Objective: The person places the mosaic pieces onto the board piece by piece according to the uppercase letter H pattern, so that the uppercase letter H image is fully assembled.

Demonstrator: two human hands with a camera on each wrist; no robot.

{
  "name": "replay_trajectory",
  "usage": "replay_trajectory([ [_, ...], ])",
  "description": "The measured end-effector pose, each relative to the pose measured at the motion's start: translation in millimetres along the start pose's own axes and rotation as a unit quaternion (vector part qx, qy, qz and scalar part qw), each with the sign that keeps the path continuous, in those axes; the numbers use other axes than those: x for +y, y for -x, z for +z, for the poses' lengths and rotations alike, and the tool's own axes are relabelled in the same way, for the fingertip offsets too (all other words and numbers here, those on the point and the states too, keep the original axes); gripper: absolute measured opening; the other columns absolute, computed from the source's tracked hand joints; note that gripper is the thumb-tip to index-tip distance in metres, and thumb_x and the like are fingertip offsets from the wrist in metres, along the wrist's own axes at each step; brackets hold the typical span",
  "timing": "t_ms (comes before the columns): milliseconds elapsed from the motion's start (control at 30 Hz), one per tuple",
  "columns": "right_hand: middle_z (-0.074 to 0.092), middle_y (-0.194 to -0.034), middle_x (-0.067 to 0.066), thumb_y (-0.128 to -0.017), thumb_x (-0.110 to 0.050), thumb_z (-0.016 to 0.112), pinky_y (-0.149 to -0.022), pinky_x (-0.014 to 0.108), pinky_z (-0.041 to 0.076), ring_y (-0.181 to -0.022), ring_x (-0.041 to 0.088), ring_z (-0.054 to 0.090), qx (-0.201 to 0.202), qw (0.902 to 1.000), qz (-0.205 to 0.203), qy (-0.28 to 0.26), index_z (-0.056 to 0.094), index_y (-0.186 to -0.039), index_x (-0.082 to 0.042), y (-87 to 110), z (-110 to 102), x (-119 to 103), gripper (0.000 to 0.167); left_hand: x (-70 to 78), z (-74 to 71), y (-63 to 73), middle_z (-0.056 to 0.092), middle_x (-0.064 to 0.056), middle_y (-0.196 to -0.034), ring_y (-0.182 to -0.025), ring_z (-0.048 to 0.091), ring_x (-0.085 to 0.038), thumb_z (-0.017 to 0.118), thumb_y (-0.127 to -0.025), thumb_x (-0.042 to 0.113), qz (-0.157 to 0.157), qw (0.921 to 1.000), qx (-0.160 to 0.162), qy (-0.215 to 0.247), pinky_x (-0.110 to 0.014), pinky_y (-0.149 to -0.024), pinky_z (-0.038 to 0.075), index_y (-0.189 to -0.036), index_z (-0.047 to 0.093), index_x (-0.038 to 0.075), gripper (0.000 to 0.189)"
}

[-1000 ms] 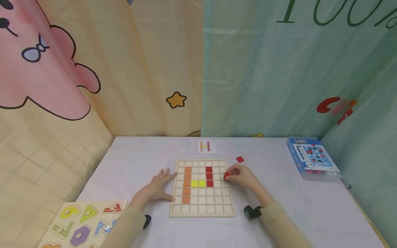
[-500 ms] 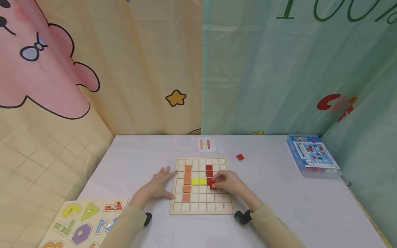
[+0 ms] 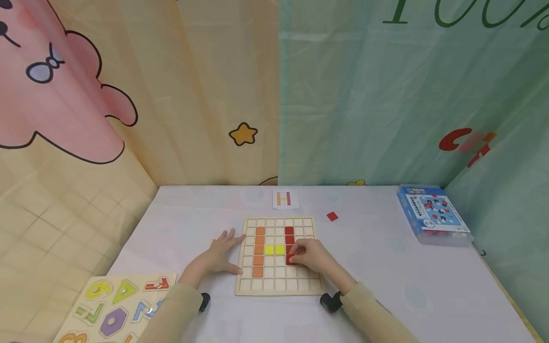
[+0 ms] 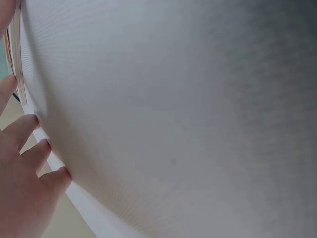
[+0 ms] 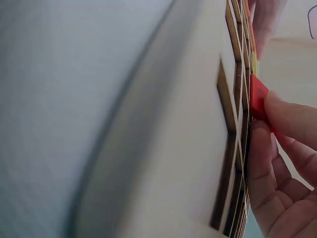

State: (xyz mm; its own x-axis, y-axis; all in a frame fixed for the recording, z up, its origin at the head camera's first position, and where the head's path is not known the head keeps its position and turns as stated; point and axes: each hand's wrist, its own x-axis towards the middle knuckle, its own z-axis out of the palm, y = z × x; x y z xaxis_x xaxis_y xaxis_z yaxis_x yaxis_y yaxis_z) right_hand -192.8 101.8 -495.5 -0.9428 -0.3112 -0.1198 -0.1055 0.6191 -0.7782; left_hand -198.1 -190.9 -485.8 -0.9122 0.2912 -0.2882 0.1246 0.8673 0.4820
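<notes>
A wooden grid board (image 3: pixel 279 287) lies on the table with a column of orange tiles (image 3: pixel 259 249), two yellow tiles (image 3: pixel 274 250) and a column of red tiles (image 3: pixel 289 234) set in its cells. My right hand (image 3: pixel 315 256) pinches a red tile (image 5: pixel 258 99) between thumb and finger, low over the board just below the red column. In the right wrist view the tile is tilted, its edge right at the grid. My left hand (image 3: pixel 218 255) is spread at the board's left side, thumb and index fingertip at its edge, the other fingertips on the tabletop in the left wrist view.
One loose red tile (image 3: pixel 332 216) lies beyond the board's far right corner. A small pattern card (image 3: pixel 285 199) sits behind the board. At the back right is a blue-covered plastic box (image 3: pixel 435 216); a puzzle board of numbers and shapes (image 3: pixel 100 293) lies front left.
My right hand has carried the red tile left from the board's right edge to the spot below the red column, and lowered it there. The left hand has stayed in place.
</notes>
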Motion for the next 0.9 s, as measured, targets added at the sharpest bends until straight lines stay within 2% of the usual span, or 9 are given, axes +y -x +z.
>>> replay_trajectory([
  [367, 0.060, -0.081, -0.003, -0.083, -0.014, 0.079, -0.065, 0.021, 0.048, -0.073, 0.012, 0.054, 0.016, 0.9983, -0.014, 0.054, 0.072, -0.084, -0.013, 0.2, 1.9, -1.4, 0.007, -1.5, -1.2, -1.8, 0.016, -0.020, -0.164, -0.152, 0.006, -0.042, 0.090, -0.067, 0.032, 0.007, 1.0000, 0.000, -0.005, -0.062, -0.121, 0.009, -0.152, 0.038, 0.015, 0.101],
  [600, 0.056, -0.078, -0.003, -0.082, -0.013, 0.079, -0.061, 0.020, 0.045, -0.070, 0.012, 0.050, 0.021, 0.9969, -0.027, 0.070, 0.070, -0.075, -0.015, 0.3, 1.9, -3.2, 0.012, -1.0, -2.7, -1.5, 0.017, -0.019, -0.164, -0.152, 0.006, -0.041, 0.090, -0.068, 0.030, 0.004, 1.0000, 0.002, 0.000, -0.062, -0.121, 0.009, -0.153, 0.037, 0.016, 0.101],
  [767, 0.061, -0.082, -0.003, -0.082, -0.013, 0.080, -0.065, 0.023, 0.049, -0.073, 0.013, 0.054, 0.000, 0.9987, -0.013, 0.048, 0.071, -0.084, -0.013, -0.9, -3.5, 0.8, 0.008, -2.1, -1.0, -1.2, 0.017, -0.020, -0.164, -0.152, 0.006, -0.042, 0.089, -0.068, 0.031, 0.006, 1.0000, -0.001, 0.006, -0.063, -0.121, 0.009, -0.152, 0.038, 0.015, 0.101],
  [900, 0.064, -0.085, -0.002, -0.083, -0.015, 0.078, -0.068, 0.025, 0.051, -0.077, 0.013, 0.057, 0.020, 0.9994, 0.024, 0.018, 0.072, -0.091, -0.013, -6.8, -23.8, 9.7, 0.011, -0.7, 0.6, 0.3, 0.018, -0.020, -0.164, -0.152, 0.006, -0.042, 0.089, -0.068, 0.030, 0.007, 0.9999, 0.002, 0.007, -0.063, -0.121, 0.010, -0.152, 0.038, 0.015, 0.100],
])
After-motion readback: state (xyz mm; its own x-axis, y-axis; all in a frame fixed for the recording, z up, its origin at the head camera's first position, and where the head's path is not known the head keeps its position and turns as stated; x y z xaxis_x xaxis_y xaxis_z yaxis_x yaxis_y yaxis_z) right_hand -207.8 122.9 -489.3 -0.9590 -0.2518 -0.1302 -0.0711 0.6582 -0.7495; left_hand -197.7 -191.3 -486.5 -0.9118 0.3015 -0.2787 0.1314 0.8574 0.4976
